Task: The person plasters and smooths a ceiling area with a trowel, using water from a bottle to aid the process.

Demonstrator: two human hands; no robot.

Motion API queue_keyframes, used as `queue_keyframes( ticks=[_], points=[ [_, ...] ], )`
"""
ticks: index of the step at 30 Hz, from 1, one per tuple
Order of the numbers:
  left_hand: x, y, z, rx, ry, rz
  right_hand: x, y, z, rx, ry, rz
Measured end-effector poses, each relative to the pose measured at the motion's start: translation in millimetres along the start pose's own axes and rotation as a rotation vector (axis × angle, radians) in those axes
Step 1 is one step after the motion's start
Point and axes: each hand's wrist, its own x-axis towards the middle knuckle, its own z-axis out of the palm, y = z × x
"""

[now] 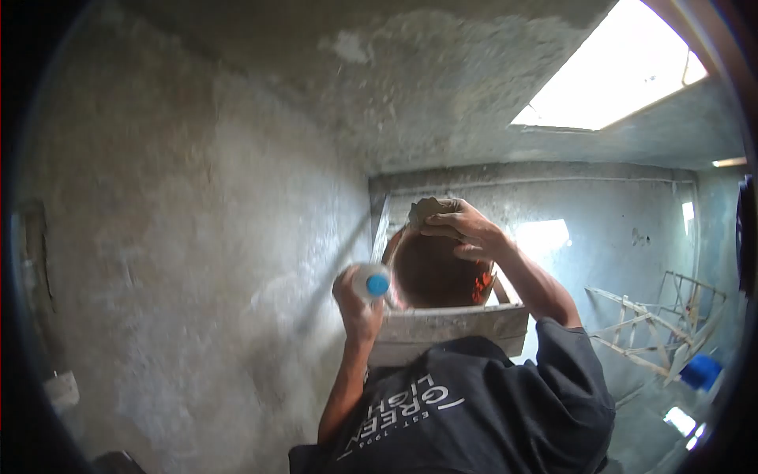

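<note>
My left hand [357, 314] is wrapped round a whitish bottle [362, 278] whose blue cap [378, 284] points towards me. Just right of the bottle is a large round brown vessel [430, 272] with a dark surface and orange marks low on its right side. At its far upper edge, my right hand [472, 231] has its fingers bent over a grey, ragged, crumpled piece [430, 208]. Whether that piece is cloth or something else I cannot make out.
A wooden board frame [450, 325] stands round the vessel, close to my chest. Plastered walls [237, 237] rise on the left and ahead, with a bright opening [616, 71] upper right. Farther right are a wooden slat frame [643, 328] and a blue container [701, 371].
</note>
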Motion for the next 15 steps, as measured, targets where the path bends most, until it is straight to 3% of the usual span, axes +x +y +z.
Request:
queue_keyframes(
  ticks=[2, 5, 8, 12, 14, 15],
  points=[
    [0, 2, -2, -0.017, 0.012, -0.053, 34, -2, -34, 0.071, -0.113, -0.254],
    [9, 6, -3, -0.015, 0.062, 0.000, 66, -45, -53, 0.233, 0.083, -0.488],
    [30, 13, 6, -0.151, 0.075, -0.047, 87, -105, -69, 0.472, 0.132, -0.645],
    [56, 14, 29, -0.245, -0.015, 0.030, 115, -187, -86, 0.539, 0.174, -0.838],
    [66, 16, 38, -0.288, -0.071, 0.009, 132, -225, -97, 0.484, 0.358, -1.075],
    [71, 15, 42, -0.284, -0.073, 0.016, 136, -243, -98, 0.491, 0.358, -1.081]
  ],
)
